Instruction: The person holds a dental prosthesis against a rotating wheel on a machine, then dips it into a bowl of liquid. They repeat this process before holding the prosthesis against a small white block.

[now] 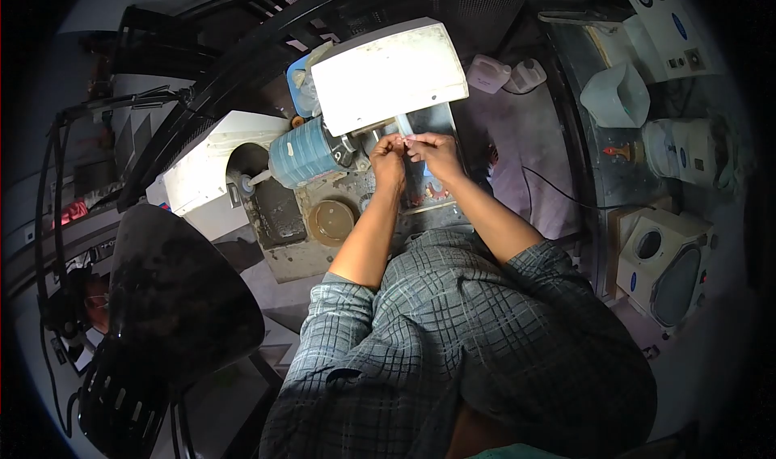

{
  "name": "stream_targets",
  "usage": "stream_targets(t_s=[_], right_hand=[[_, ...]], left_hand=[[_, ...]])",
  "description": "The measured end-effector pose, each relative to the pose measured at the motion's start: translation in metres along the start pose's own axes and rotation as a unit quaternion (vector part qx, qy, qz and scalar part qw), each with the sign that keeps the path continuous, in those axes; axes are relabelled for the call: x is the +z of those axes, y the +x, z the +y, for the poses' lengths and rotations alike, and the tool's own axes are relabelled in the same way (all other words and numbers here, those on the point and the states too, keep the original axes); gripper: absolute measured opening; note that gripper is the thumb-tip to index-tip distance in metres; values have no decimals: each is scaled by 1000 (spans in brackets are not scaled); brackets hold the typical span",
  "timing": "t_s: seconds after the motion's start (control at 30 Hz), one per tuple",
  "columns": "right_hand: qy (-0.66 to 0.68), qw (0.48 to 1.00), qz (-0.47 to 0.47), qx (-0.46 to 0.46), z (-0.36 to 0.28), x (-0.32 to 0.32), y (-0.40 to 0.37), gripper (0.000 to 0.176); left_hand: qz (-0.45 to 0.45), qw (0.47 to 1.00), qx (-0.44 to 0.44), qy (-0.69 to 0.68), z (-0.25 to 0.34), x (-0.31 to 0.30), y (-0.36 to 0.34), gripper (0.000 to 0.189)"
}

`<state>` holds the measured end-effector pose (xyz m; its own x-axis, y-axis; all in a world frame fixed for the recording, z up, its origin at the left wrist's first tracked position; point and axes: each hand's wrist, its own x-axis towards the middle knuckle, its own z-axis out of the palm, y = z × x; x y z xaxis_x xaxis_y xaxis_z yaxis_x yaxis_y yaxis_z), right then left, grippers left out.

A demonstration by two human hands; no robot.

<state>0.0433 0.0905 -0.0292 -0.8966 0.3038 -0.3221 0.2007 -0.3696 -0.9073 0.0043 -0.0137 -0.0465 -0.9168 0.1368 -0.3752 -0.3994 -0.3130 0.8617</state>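
My left hand and my right hand meet just below the front edge of a brightly lit white hood. Fingers of both hands are pinched together at the tips. Whatever lies between them is too small to make out. A pale upright strip shows right behind the fingertips, under the hood. To the left of my left hand is a blue ribbed motor with a shaft at each end. Below my right hand, a shallow tray holds small reddish pieces.
A round brown bowl sits on the stained bench at left. Beyond it stands a white housing around a wheel. A black lamp shade fills the near left. Plastic jugs and a beige machine are at right.
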Motion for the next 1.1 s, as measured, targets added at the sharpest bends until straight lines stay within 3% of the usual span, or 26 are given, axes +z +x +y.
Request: stream_targets(t_s=[0.07,0.37,0.8,0.97,1.1], right_hand=[[39,998,22,53,0,0,6,12],[135,982,16,131,14,-2,19,13],[142,980,11,142,9,3,11,11],[225,963,22,149,12,9,7,12],[244,955,27,167,12,8,9,13]], left_hand=[[-9,1000,3,23,4,3,2,10],[25,998,-4,59,9,5,14,12],[14,997,10,70,16,5,9,8],[19,990,-49,130,42,19,-1,10],[16,984,-18,177,36,15,6,11]])
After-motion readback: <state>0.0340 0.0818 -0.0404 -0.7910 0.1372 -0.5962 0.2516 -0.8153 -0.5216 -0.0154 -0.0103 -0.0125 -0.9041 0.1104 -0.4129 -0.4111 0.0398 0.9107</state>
